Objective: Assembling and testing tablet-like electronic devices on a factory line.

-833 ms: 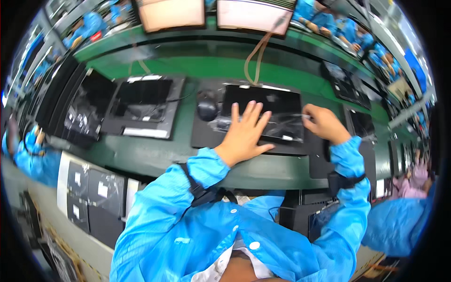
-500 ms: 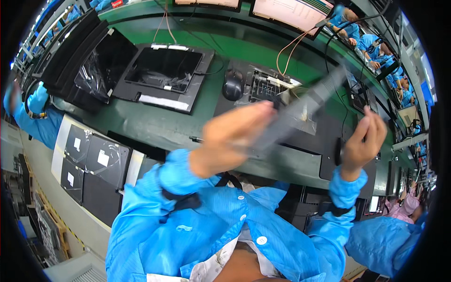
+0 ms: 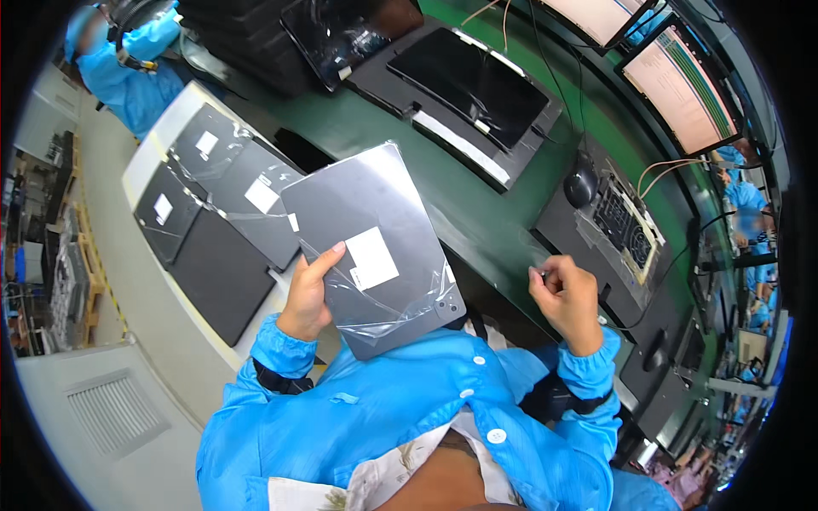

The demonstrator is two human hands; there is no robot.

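My left hand (image 3: 308,296) is closed on the left edge of a grey tablet (image 3: 419,255), its thumb lying on the back beside a white label (image 3: 372,258). Clear film, wrinkled at the lower end, covers the tablet's back, and a camera bump shows at its lower right corner. The tablet is held tilted in front of my chest. Apart from it, to the right, my right hand (image 3: 566,300) is closed with thumb and fingertips together; I cannot make out whether something small is pinched there.
To the left, several film-covered tablets (image 3: 234,204) with white labels lie in a pale-edged tray (image 3: 136,170). On the green bench (image 3: 460,223) are a dark-screened tablet (image 3: 473,89) on a black pad, a mouse (image 3: 581,180) and a black fixture (image 3: 626,221). A co-worker (image 3: 128,68) stands at far left.
My view has turned left toward the tray. The tablet, earlier a blurred, edge-on shape over the bench, is now near my chest with its back showing. My right hand's fingers have curled in.
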